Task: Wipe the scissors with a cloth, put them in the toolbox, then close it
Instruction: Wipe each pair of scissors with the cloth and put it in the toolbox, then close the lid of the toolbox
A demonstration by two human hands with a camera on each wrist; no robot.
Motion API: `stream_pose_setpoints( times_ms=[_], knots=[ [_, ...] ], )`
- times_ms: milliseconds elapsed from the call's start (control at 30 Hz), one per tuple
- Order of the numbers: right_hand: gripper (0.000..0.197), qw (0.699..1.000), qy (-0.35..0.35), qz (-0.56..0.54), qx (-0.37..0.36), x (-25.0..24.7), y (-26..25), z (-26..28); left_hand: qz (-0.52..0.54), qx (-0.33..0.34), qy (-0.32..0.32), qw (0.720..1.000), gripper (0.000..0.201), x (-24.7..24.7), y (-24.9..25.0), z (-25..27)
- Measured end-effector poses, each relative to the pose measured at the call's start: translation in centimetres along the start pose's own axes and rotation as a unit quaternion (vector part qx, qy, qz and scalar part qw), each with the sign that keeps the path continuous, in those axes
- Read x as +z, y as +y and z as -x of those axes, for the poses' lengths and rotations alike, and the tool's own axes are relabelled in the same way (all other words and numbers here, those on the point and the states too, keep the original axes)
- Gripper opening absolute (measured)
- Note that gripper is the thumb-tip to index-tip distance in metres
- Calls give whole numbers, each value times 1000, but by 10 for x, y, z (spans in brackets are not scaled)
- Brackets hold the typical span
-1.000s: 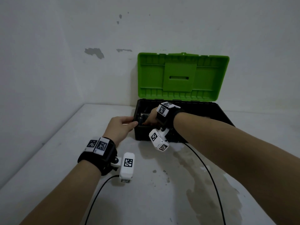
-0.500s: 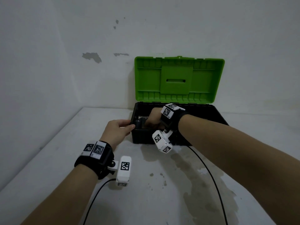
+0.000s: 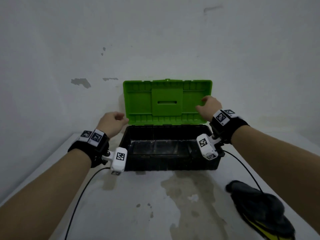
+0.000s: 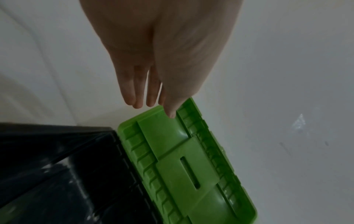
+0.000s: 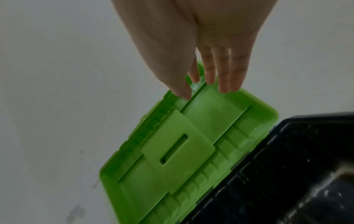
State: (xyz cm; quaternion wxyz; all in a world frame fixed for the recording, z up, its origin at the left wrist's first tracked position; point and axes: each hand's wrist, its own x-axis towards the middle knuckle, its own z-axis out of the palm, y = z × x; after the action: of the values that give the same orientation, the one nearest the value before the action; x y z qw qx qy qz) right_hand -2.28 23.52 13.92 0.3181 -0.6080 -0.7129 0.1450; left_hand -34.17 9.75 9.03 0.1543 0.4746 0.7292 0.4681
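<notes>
The toolbox stands open against the wall, its green lid (image 3: 167, 101) upright above the black base (image 3: 169, 163). The inside is dark and I cannot make out the scissors there. My left hand (image 3: 112, 122) hovers at the lid's lower left edge; in the left wrist view its fingers (image 4: 132, 91) are straight and hold nothing, the thumb tip just over the lid (image 4: 182, 166). My right hand (image 3: 208, 106) is raised before the lid's right part, fingers (image 5: 224, 72) extended near the lid's (image 5: 182, 144) top edge. Whether either hand touches the lid is unclear.
A dark cloth (image 3: 256, 205) with a yellow patch at its near edge lies on the white table (image 3: 138, 205) at the front right. The table is stained in front of the box. Walls stand close behind and to the left. Cables trail from both wrists.
Both hands have left the box's front left corner and risen to the lid, the left to its left edge, the right across to its right side. The cloth has come into view.
</notes>
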Motion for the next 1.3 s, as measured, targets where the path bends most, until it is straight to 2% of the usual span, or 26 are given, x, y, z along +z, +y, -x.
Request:
stream_pose_setpoints(
  times_ms=[100,200,300,433,533,667,767,867,933,1033,1133,1200,1300],
  knots=[
    [63,999,29,-13,30,-2,8,-26,-27,3,16,1000,53,0,13,-32],
    [64,997,45,-36,51,0,8,-46,-34,-9,29,999,63,1,23,-60],
    [57,995,52,-61,59,3,8,-58,-1,-17,34,999,68,3,30,-83],
    [42,994,55,-85,47,7,13,-64,80,-15,8,997,63,7,32,-103],
    [48,989,67,-119,51,2,13,-57,140,-8,6,990,46,6,16,-122],
    [58,977,85,-181,73,-14,14,-34,196,-40,55,978,39,0,38,-71],
    [69,949,98,-276,115,-30,24,-9,231,-61,64,969,45,-1,36,-35],
    [61,912,43,-376,156,-43,40,23,296,-96,71,948,40,-8,30,6],
    [51,903,-4,-395,168,-48,52,45,299,-110,74,945,34,-11,22,29],
    [41,920,-62,-343,180,-44,67,78,238,-139,44,960,38,-12,6,57],
    [35,955,-72,-251,142,-34,80,99,140,-157,-3,978,56,-7,-4,79],
    [42,972,-74,-184,122,-29,84,106,96,-139,-15,986,59,-5,-6,91],
    [56,986,-89,-97,103,-26,89,112,73,-140,-23,987,48,-2,-9,96]
  ],
)
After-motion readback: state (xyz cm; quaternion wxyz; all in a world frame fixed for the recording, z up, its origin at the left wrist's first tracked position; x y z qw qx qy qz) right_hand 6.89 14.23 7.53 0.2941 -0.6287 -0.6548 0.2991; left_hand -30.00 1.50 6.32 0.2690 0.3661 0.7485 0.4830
